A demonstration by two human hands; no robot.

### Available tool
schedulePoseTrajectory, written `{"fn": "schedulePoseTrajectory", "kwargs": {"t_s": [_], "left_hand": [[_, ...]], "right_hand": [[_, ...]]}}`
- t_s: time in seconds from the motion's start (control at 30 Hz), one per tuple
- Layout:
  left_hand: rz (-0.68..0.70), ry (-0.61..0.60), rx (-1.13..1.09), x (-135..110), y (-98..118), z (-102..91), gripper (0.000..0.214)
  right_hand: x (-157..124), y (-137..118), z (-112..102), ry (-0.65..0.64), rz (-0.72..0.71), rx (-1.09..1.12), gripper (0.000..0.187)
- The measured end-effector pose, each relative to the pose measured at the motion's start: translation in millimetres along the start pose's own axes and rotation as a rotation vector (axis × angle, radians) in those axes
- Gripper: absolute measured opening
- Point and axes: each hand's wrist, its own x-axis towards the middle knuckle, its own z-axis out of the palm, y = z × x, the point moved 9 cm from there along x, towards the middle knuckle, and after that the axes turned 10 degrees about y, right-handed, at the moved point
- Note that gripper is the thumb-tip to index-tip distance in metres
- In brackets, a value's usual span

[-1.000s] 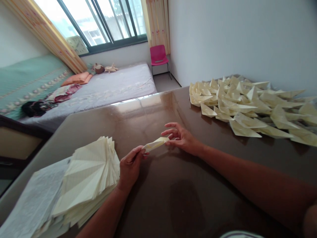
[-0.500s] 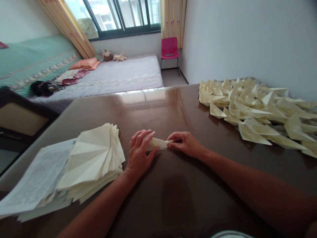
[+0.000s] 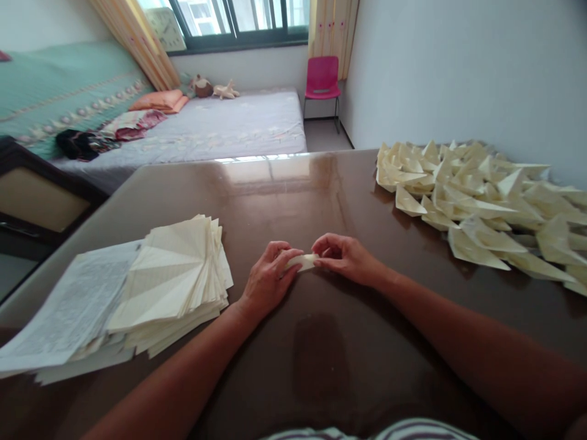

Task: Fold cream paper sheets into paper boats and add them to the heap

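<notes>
Grey-white paper lies near the left edge of the glossy brown counter, partly under a stack of creased cream sheets. To the right of these, the left hand has its grip closed, thumb and fingers together, on the left end of a small folded cream strip. Handling this well probably calls for light, even pressure from both thumbs, keeping the strip level so that the thin paper neither twists nor tears. The strip spans the gap between the two grips, well in from the counter's far edge, its middle bare and its ends under the fingertips. The right hand pinches the right end. Farther right, toward the far edge, sits a heap of pointed folded papers.
</notes>
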Motion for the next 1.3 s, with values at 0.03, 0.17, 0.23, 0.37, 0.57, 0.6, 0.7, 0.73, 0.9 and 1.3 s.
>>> {"fn": "schedulePoseTrajectory", "kwargs": {"t_s": [0.03,0.17,0.23,0.37,0.57,0.6,0.7,0.73,0.9,1.3], "left_hand": [[-0.011,0.006,-0.014,0,-1,-0.6,0.025],[-0.045,0.026,-0.017,2,-3,-2.9,0.023],[-0.042,0.022,-0.003,2,-2,-3.1,0.023],[-0.002,0.000,0.009,1,3,-1.5,0.026],[0.015,-0.036,0.000,-1,4,2.9,0.022],[0.013,-0.035,-0.008,-1,4,3.0,0.021],[0.005,-0.035,-0.033,0,4,3.4,0.019],[0.004,-0.039,-0.040,0,3,3.8,0.018],[0.030,-0.034,-0.050,0,6,3.4,0.016],[0.516,-0.114,0.367,-18,59,9.3,0.018]], "right_hand": [[0,-5,-4,0.053,-0.057,-0.036,0.019],[-5,-26,-9,0.138,-0.310,-0.211,0.007],[-6,-25,-7,0.131,-0.341,-0.272,0.006],[-6,-18,-3,0.131,-0.342,-0.347,0.008],[-9,-22,-4,0.188,-0.378,-0.485,0.005],[-10,-22,-2,0.175,-0.380,-0.510,0.006],[-11,-21,2,0.150,-0.368,-0.556,0.007],[-11,-20,3,0.144,-0.361,-0.558,0.008],[-11,-19,11,0.097,-0.338,-0.477,0.008],[-9,-15,14,0.057,-0.320,-0.493,0.011]]}}
